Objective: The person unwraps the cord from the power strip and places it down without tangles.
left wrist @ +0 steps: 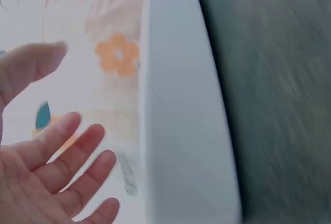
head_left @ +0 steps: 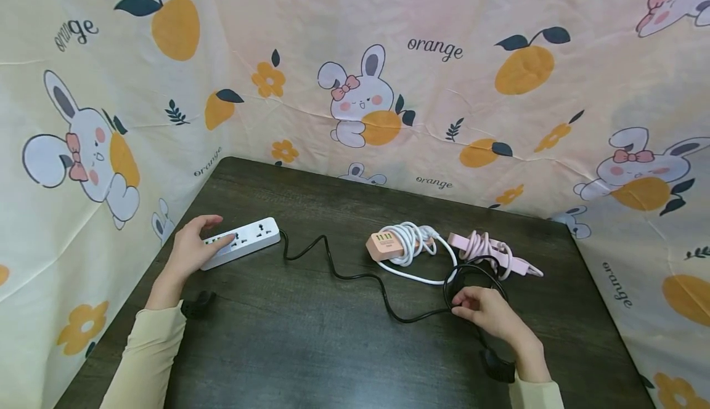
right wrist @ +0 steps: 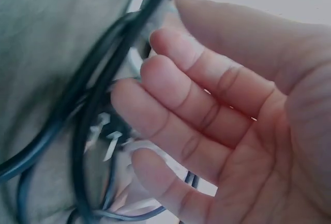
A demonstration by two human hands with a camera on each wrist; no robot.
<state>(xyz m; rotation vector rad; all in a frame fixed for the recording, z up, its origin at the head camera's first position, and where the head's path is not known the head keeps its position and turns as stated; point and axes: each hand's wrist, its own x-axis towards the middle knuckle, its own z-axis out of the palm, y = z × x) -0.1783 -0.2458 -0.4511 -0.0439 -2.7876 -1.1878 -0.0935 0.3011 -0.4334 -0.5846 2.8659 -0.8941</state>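
A white power strip [head_left: 244,244] lies at the left of the table, with a black cord [head_left: 355,276] leading from its right end. My left hand [head_left: 194,246] is at the strip's left end, thumb and fingers spread; the left wrist view shows the strip's plain side [left wrist: 186,110] beside the spread fingers [left wrist: 77,167]. To the right, the cord ends in loose loops [head_left: 445,286]. My right hand [head_left: 490,313] is at these loops, its fingers [right wrist: 170,120] loosely bent and apart from the thumb. A plug with metal prongs [right wrist: 111,144] shows behind the loops.
Behind the loops, a peach power strip [head_left: 384,246] is wrapped in white cord [head_left: 410,242]. A pink one [head_left: 518,265] with pink cord stands to its right. The dark table [head_left: 333,347] borders a patterned cloth [head_left: 355,21] at the back and sides.
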